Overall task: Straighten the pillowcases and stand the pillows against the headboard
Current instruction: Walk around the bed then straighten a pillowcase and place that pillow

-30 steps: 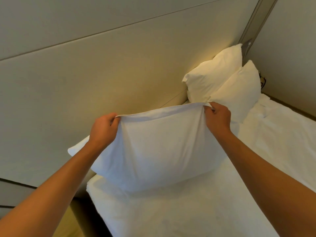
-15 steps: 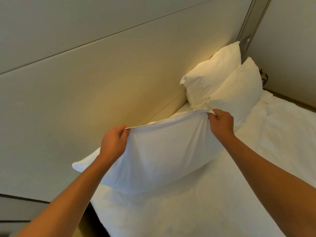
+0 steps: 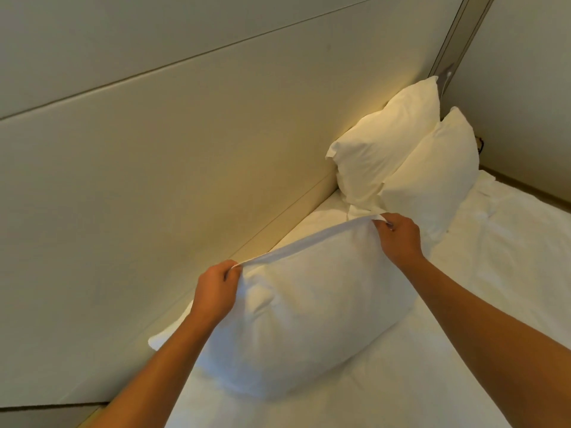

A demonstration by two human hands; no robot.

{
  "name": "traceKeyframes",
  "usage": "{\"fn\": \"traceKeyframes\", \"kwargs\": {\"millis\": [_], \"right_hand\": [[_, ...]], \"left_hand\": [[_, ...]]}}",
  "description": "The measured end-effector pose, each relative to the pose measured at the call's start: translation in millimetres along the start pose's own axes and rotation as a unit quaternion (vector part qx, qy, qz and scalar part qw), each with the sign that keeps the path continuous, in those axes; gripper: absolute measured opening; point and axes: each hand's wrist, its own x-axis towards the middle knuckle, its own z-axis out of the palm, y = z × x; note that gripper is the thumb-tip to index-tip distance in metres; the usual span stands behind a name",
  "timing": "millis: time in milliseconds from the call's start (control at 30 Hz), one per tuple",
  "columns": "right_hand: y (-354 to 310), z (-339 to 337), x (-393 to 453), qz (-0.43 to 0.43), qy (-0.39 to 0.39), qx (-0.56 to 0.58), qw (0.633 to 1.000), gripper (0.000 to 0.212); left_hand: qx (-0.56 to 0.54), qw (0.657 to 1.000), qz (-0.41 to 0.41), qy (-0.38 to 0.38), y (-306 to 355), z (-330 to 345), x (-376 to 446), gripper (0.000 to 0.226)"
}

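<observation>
1. Here, the near pillow [image 3: 309, 307] lies on the bed [image 3: 401, 381], close beside the headboard [image 3: 185, 180], its long upper edge lifted and pulled into a taut line between the two hands.
2. Its lower bulk sags onto the sheet, and one corner pokes out toward the headboard behind the left forearm.
3. The left hand [image 3: 216, 291] is closed in a pinch on the left end of that upper edge, fingers curled with the cloth caught between thumb and fingers.
4. The right hand [image 3: 401, 239] is closed likewise on the right end of the edge, a small tab of pillowcase showing past its fingertips.
5. A shallow dimple and a few creases mark the pillowcase just right of the left hand.
6. Two more pillows stand farther along the bed, past the right hand.
7. The back pillow [image 3: 380, 149] leans against the headboard, in the warm light there.
8. The front pillow [image 3: 432, 186] leans against the back one, overlapping its lower right part.
9. The bottom corner of the back pillow comes down just beyond the held edge; whether they touch cannot be told.
10. The sheet is white and lightly rumpled to the right of the standing pillows.
11. A pale wall [image 3: 525, 88] meets the headboard at a dark vertical strip behind the back pillow.
</observation>
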Motion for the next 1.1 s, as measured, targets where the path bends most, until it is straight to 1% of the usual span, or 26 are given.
{"fn": "traceKeyframes", "kwargs": {"millis": [67,167,400,467,533,567,600,633,667,700,733,767,833,900,933,1000,1100], "right_hand": [[-13,11,12,-0.010,0.006,0.003,1.000,0.032],[-43,25,32,-0.044,0.022,0.012,0.999,0.032],[-130,53,86,-0.103,0.045,0.025,0.993,0.038],[-150,64,94,-0.131,0.038,0.035,0.990,0.039],[-159,82,94,-0.174,0.003,0.027,0.984,0.040],[-157,95,89,-0.201,-0.028,-0.005,0.979,0.043],[-151,110,80,-0.216,-0.066,-0.043,0.973,0.050],[-141,124,68,-0.217,-0.102,-0.068,0.968,0.059],[-129,138,52,-0.209,-0.130,-0.080,0.966,0.066],[-115,151,36,-0.202,-0.148,-0.085,0.964,0.070],[-100,163,19,-0.200,-0.159,-0.095,0.962,0.072],[-87,173,1,-0.198,-0.162,-0.114,0.960,0.072],[-64,187,-30,-0.183,-0.136,-0.144,0.963,0.071],[-45,192,-56,-0.145,-0.099,-0.134,0.975,0.072],[-36,193,-67,-0.121,-0.095,-0.118,0.981,0.073],[-22,193,-85,-0.081,-0.120,-0.090,0.985,0.074],[-13,194,-97,-0.059,-0.175,-0.084,0.979,0.080]], "left_hand": [[0.004,1.000,-0.005,0.029,2,-5,14,0.037],[0.014,0.996,-0.008,0.093,8,-16,33,0.042],[-0.024,0.984,0.008,0.175,14,-62,69,0.039],[-0.032,0.979,-0.003,0.202,6,-71,76,0.038],[-0.025,0.977,-0.007,0.213,0,-69,77,0.036],[-0.015,0.978,-0.006,0.209,-4,-65,77,0.027],[0.004,0.981,-0.007,0.192,-10,-57,75,0.016],[0.033,0.986,-0.013,0.160,-14,-48,71,0.024],[0.062,0.991,-0.011,0.122,-20,-37,68,0.044],[0.090,0.992,0.004,0.090,-25,-28,63,0.059],[0.126,0.989,0.031,0.066,-29,-18,58,0.067],[0.170,0.982,0.068,0.038,-33,-9,53,0.071],[0.264,0.956,0.130,-0.013,-44,11,43,0.070],[0.340,0.925,0.160,-0.054,-51,25,33,0.068],[0.366,0.913,0.170,-0.063,-55,30,31,0.066],[0.395,0.900,0.175,-0.065,-60,34,29,0.064],[0.390,0.902,0.175,-0.056,-69,32,34,0.060]]}}
